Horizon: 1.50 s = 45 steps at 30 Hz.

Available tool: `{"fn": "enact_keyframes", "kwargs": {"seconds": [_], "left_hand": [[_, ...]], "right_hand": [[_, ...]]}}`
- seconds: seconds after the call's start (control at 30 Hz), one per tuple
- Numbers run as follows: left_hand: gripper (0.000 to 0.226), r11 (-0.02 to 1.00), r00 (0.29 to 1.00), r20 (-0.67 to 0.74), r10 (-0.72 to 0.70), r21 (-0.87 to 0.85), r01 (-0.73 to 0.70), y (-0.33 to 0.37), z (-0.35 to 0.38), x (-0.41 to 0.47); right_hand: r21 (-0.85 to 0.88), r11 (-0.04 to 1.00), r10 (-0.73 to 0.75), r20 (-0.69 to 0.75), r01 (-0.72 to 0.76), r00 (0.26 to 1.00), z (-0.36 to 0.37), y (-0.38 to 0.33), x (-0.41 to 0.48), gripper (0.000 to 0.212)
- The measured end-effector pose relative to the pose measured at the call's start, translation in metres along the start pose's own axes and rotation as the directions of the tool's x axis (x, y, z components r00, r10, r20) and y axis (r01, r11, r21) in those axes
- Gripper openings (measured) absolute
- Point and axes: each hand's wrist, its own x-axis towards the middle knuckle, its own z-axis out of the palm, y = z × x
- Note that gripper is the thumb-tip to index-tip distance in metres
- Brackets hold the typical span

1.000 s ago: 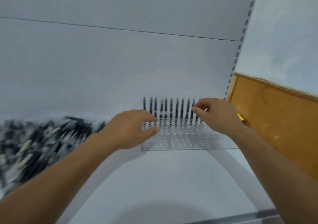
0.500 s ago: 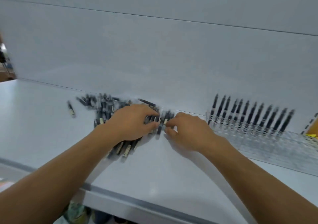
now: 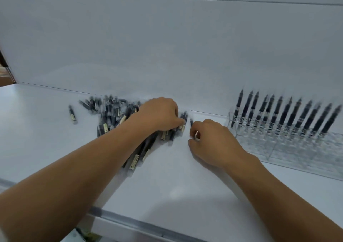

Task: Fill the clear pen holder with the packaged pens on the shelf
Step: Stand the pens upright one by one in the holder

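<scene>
Item: heap of black pens in clear sleeves with pale labels (image 3: 111, 111). It lay on the white shelf (image 3: 176, 182), left of centre and close to the white back panel (image 3: 167, 46). Long axes were mixed; the nearest pens slanted from near-left to far-right, label ends toward me.

Item: stray sleeved pen (image 3: 72, 114). It lay apart to the left, axis running near to far.

Item: single sleeved pen (image 3: 191, 122). My right grip (image 3: 211, 141) pinched it just right of the heap, dark end pointing toward the back panel.

Item: my left grip (image 3: 159, 114). It rested on the heap with fingers bent onto the pens; I could not tell whether it held one.

Item: clear acrylic pen holder (image 3: 297, 156). It stood at far right with a row of unwrapped black pens (image 3: 284, 115) upright in its back row, leaning right.
</scene>
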Motion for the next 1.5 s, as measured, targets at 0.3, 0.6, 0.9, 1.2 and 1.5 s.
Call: {"fn": "enact_keyframes", "kwargs": {"seconds": [0.3, 0.6, 0.9, 1.2, 1.5], "left_hand": [[0.047, 0.991, 0.951, 0.282, -0.130, 0.074, 0.114, 0.018, -0.012, 0.027], [0.030, 0.981, 0.882, 0.447, -0.151, -0.039, 0.188, 0.023, -0.018, 0.037], [0.025, 0.969, 0.837, 0.508, -0.204, -0.015, 0.245, 0.028, -0.020, 0.040], [0.019, 0.981, 0.837, 0.512, -0.196, 0.116, 0.158, 0.042, -0.021, 0.036], [0.020, 0.970, 0.823, 0.514, -0.242, 0.156, 0.187, 0.049, -0.016, 0.035]], "right_hand": [[0.036, 0.999, 0.025, -0.011, -0.025, 1.000, -0.001, 0.002, 0.000, 0.023], [0.141, 0.988, 0.054, 0.012, -0.055, 0.998, 0.001, -0.004, 0.002, 0.015], [0.257, 0.962, 0.087, 0.038, -0.094, 0.995, 0.002, -0.003, 0.002, 0.001], [0.486, 0.858, 0.145, 0.080, -0.165, 0.986, -0.001, -0.004, -0.001, 0.015], [0.756, 0.584, 0.279, 0.152, -0.294, 0.948, -0.006, -0.005, -0.003, 0.009]]}}
